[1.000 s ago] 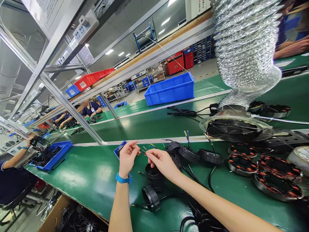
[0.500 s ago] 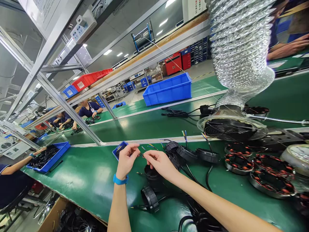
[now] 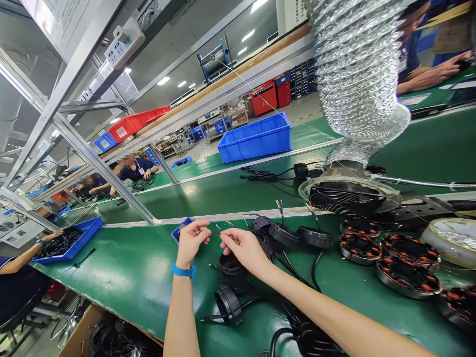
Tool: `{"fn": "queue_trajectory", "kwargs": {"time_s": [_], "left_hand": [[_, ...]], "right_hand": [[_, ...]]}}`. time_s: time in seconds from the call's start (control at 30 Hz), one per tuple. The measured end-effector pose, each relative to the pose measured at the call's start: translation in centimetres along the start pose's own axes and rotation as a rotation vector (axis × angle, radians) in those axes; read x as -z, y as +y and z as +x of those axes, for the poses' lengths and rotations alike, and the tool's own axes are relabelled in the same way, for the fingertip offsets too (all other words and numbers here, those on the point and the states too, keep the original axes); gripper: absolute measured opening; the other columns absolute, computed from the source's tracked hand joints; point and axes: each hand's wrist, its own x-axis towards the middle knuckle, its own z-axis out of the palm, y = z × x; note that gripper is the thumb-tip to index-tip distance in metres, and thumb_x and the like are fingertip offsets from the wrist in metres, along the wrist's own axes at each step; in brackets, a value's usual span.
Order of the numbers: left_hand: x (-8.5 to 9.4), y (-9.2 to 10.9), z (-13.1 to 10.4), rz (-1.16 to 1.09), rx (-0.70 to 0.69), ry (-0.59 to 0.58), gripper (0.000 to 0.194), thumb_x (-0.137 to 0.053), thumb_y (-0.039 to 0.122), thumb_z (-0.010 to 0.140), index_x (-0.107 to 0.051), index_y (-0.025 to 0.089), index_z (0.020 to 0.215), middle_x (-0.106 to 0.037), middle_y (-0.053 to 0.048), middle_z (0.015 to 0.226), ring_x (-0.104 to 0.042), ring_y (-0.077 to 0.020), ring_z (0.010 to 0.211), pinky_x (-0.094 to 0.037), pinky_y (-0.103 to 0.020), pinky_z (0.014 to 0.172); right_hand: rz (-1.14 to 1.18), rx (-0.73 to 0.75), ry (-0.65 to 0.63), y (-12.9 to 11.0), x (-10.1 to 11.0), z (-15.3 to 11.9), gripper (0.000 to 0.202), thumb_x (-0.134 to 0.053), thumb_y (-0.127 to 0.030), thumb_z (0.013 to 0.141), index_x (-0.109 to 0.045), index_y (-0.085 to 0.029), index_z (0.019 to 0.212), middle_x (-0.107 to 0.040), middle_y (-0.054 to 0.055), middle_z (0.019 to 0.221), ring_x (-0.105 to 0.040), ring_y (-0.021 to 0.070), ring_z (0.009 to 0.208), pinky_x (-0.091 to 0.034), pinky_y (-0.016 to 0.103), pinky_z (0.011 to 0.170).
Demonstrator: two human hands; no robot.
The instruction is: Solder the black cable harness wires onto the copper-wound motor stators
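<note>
Near the middle of the green bench, my left hand, with a blue wristband, has its thumb and fingers pinched together; anything between them is too small to make out. Just right of it, my right hand pinches a thin wire end between thumb and forefinger. The two hands are slightly apart. Under my right hand is a black round housing. Another black housing lies nearer, on its side. Behind my left hand is a small blue bin, partly covered.
Black caps with coloured wires stand right of my hands, and copper-wound stators lie farther right. A fan hangs under a silver duct. At far left a person's hand reaches into a blue bin of cables.
My left hand has drawn a little away from my right hand, opening a small gap. The view has shifted slightly. The other person's hand at far left has moved over the bin.
</note>
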Motion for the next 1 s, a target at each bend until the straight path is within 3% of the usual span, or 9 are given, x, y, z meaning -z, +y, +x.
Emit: {"fn": "queue_trajectory", "kwargs": {"time_s": [0.17,0.3,0.47,0.63,0.73,0.87,0.93,1.0], "left_hand": [[-1.0,-0.4,-0.2,-0.002,0.126,-0.163,0.035,-0.079,0.035,0.070,-0.073,0.010,0.093,-0.063,-0.001,0.063,-0.053,-0.0080,0.051,-0.045,-0.020,0.050],[-1.8,-0.7,-0.1,-0.058,0.100,-0.127,0.027,-0.079,0.036,0.070,-0.072,0.010,0.071,-0.066,-0.004,0.074,-0.050,-0.0064,0.051,-0.042,-0.019,0.048],[-1.9,-0.8,-0.1,-0.071,0.079,-0.123,0.025,-0.079,0.035,0.070,-0.072,0.011,0.071,-0.061,0.000,0.063,-0.050,-0.0069,0.050,-0.042,-0.019,0.048],[-2.1,-0.6,-0.5,-0.002,0.065,-0.207,0.026,-0.080,0.034,0.070,-0.070,0.010,0.067,-0.063,-0.001,0.068,-0.052,-0.0070,0.051,-0.043,-0.020,0.049],[-2.0,-0.5,-0.6,0.038,0.080,-0.278,0.026,-0.079,0.035,0.071,-0.071,0.010,0.069,-0.063,-0.003,0.071,-0.055,-0.0083,0.053,-0.046,-0.020,0.051],[-1.2,-0.8,-0.4,0.106,0.090,-0.326,0.026,-0.077,0.036,0.072,-0.074,0.011,0.079,-0.069,-0.006,0.079,-0.058,-0.0099,0.056,-0.050,-0.022,0.054],[-0.2,-1.1,0.0,0.309,0.083,-0.232,0.028,-0.074,0.037,0.076,-0.075,0.013,0.090,-0.071,-0.006,0.082,-0.060,-0.0115,0.058,-0.052,-0.024,0.056],[1.2,-1.7,0.7,0.585,0.079,-0.022,0.029,-0.065,0.036,0.083,-0.073,0.015,0.102,-0.073,-0.007,0.085,-0.063,-0.0139,0.063,-0.053,-0.025,0.061]], "right_hand": [[0.034,-0.019,-0.001,0.1,0.0,0.0,0.030,-0.059,-0.043,0.080,-0.065,-0.014,0.082,-0.066,0.004,0.068,-0.065,0.0157,0.056,-0.054,0.027,0.058],[-0.031,-0.016,-0.044,-0.1,0.0,-0.1,0.023,-0.058,-0.034,0.081,-0.068,-0.014,0.081,-0.070,0.005,0.073,-0.068,0.0174,0.060,-0.056,0.029,0.061],[-0.173,-0.002,-0.050,-0.1,-0.1,-0.4,0.025,-0.054,-0.019,0.082,-0.071,-0.014,0.100,-0.074,0.006,0.078,-0.072,0.0219,0.070,-0.057,0.032,0.069],[-0.109,-0.053,-0.046,0.2,-0.2,-0.6,0.063,-0.054,-0.015,0.083,-0.039,-0.004,0.143,-0.074,0.003,0.073,-0.072,0.0214,0.073,-0.056,0.035,0.081],[-0.143,-0.045,-0.066,0.3,-0.1,-0.7,0.070,-0.052,-0.012,0.083,-0.029,-0.005,0.148,-0.074,0.002,0.073,-0.072,0.0204,0.073,-0.055,0.035,0.083],[-0.164,-0.040,-0.071,0.1,-0.1,-0.7,0.069,-0.053,-0.015,0.084,-0.029,-0.008,0.148,-0.073,0.001,0.074,-0.072,0.0198,0.073,-0.055,0.035,0.083],[-0.182,-0.026,-0.058,0.0,-0.1,-0.7,0.068,-0.054,-0.016,0.085,-0.030,-0.010,0.148,-0.073,0.002,0.075,-0.072,0.0200,0.074,-0.055,0.036,0.083],[-0.213,0.001,-0.043,0.2,0.0,-0.7,0.068,-0.055,-0.015,0.085,-0.031,-0.015,0.148,-0.074,0.003,0.079,-0.071,0.0204,0.077,-0.055,0.038,0.084]]}}
